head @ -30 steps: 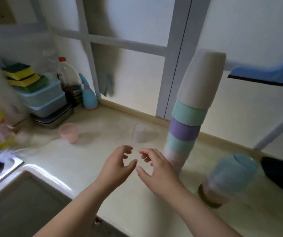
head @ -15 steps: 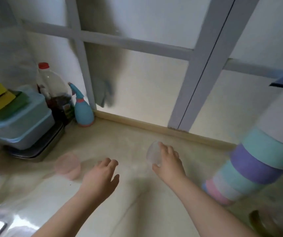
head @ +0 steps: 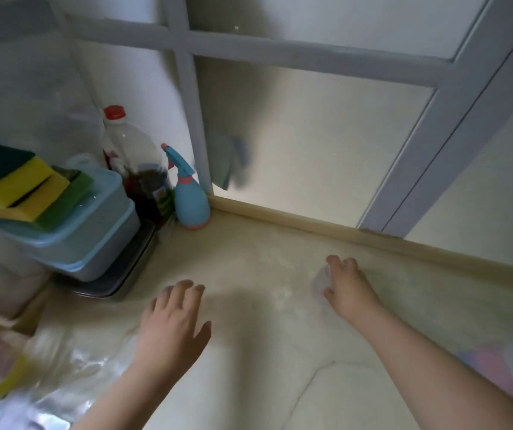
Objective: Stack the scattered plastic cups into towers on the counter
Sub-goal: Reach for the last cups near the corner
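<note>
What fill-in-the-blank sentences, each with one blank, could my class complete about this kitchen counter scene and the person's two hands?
1. The right hand is closed around a small ____ plastic cup.
2. The left hand hovers open, holding ____.
3. The light blue spray bottle with pink trim stands beside a clear plastic bottle with a ____ cap.
4. Yellow-and-green sponges lie on the stacked ____ plastic containers.

Missing words: clear; nothing; red; blue

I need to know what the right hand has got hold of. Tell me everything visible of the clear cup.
The clear cup is small, see-through and looks like plastic, blurred and faint against the pale counter. The right hand wraps it from the right, fingers over its top and thumb below, hiding most of it. Whether it stands upright or is lifted off the counter cannot be told.
</note>
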Demonstrator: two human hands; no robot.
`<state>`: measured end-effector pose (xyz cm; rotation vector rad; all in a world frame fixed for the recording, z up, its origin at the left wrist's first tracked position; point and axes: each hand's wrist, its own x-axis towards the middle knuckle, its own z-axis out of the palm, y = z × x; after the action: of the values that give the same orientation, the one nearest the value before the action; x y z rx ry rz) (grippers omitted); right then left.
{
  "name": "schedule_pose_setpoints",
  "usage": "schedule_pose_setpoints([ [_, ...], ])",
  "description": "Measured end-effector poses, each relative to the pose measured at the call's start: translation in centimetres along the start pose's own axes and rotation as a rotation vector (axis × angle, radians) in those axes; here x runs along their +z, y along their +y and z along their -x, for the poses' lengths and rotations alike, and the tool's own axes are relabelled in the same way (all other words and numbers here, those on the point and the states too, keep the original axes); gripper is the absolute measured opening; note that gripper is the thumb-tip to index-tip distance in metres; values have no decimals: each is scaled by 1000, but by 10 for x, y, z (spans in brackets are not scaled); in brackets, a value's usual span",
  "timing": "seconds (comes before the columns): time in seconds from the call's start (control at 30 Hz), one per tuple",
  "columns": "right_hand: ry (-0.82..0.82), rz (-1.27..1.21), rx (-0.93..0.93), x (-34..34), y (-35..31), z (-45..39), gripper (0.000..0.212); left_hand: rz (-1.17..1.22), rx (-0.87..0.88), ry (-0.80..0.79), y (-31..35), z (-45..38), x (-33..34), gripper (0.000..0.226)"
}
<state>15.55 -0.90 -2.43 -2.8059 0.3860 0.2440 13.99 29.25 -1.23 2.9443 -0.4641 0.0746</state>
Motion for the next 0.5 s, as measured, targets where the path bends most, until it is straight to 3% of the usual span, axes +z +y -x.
schedule_pose_setpoints([
  [0.1,8,-51,-116,-1,-20,15,63,63,-218,-83,-13,-1,-1,82],
  [0.17,4,-97,-186,-3,-34,26,64,122,-273,-158,-19,-5,4,88],
  [0.3,-13,-163,-256,-10,-50,50,65,179,-288,-222,-17,-8,10,84],
  [0.5,-18,-217,-318,-28,-49,99,67,153,-170,-152,26,13,-2,81],
])
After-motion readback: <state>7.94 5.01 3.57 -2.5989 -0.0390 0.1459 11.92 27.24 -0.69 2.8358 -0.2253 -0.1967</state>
